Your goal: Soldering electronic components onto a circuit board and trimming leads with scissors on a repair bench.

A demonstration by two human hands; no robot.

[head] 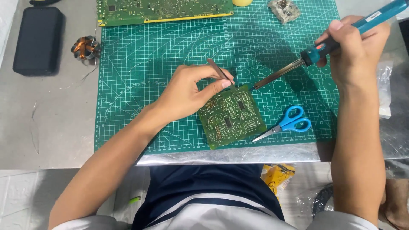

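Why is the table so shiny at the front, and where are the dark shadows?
In the head view, the silvery table edge throws back glare below the green cutting mat; soft shadows fall on the mat beside the left hand and under the right hand with the soldering iron; everything looks sharp, not blurry.

A small square green circuit board (230, 116) lies flat, turned askew. Thin metal tweezers (220, 72) slant over its 12 o'clock corner; a blue-handled soldering iron (324, 47) tips in from 2 o'clock.
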